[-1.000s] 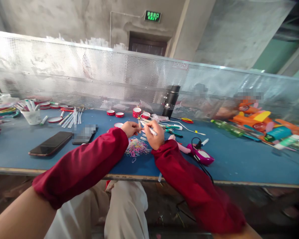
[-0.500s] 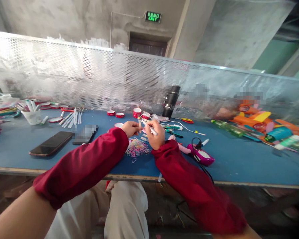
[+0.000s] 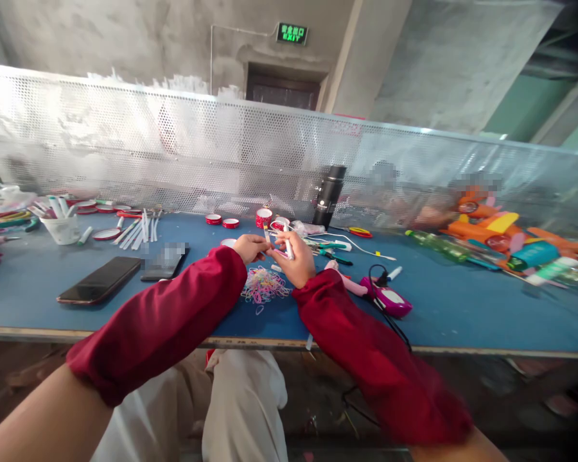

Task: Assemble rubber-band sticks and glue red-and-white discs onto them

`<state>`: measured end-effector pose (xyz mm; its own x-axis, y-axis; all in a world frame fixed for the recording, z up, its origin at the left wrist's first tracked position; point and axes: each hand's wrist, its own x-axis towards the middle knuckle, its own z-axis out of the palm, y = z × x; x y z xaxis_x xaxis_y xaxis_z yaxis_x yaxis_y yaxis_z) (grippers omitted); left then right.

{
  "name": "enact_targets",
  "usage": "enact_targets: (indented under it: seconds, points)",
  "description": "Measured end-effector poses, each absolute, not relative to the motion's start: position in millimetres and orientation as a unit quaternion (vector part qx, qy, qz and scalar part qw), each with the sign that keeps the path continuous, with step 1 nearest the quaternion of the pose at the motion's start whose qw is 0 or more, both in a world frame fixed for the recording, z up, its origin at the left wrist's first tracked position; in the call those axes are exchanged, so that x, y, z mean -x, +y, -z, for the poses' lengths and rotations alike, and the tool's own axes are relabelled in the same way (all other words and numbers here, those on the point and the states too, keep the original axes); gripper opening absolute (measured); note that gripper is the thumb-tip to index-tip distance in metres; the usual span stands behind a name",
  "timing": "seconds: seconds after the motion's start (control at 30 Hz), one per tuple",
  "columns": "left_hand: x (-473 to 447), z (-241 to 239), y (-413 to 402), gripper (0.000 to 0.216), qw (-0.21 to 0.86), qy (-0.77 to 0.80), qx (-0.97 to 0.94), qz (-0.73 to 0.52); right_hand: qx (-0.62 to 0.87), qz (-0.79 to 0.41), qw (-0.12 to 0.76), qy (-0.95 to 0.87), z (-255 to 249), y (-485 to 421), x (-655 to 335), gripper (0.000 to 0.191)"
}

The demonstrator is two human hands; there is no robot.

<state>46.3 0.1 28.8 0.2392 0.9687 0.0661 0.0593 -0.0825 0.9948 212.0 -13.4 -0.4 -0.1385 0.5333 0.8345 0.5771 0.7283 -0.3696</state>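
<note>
Left hand (image 3: pixel 251 249): pinching a thin strip (image 3: pixel 266 233)
Right hand (image 3: pixel 296 260): gripping white pen (image 3: pixel 289 248)
Bands (image 3: pixel 264 285): I see a heap (multicolored)

Blue table (image 3: pixel 472 311): rubber bands (image 3: pixel 264 287) piled near front edge, phone (image 3: pixel 101 280) left, white cup (image 3: pixel 60 231) behind phone, black flask (image 3: pixel 325 202) at back.

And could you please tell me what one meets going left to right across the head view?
White cup, white sticks, left hand with a small strip, right hand holding a white pen, black bottle, purple tool, orange toy.
</note>
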Motion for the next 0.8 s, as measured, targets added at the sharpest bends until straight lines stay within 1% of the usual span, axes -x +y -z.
enact_targets:
  seconds: [0.33,0.57,0.73,0.8]
  points:
    - [-41.2,-30.9,2.3,0.009,0.533,0.420,-0.606,-0.415,0.358,0.016,0.546,-0.757,1.7,-9.1,-215.5,0.057]
    - [-38.1,-22.5,14.9,0.016,0.534,0.401,-0.626,-0.403,0.366,0.024,0.532,-0.763,5.0,-5.3,-216.7,0.060]
    - [-37.8,-22.8,15.5,0.022,0.491,0.374,-0.667,-0.418,0.370,0.016,0.543,-0.754,6.4,-4.3,-216.8,0.065]
    - [-37.2,-25.9,14.1,0.021,0.475,0.370,-0.667,-0.438,0.375,0.011,0.555,-0.742,6.7,-3.0,-218.5,0.067]
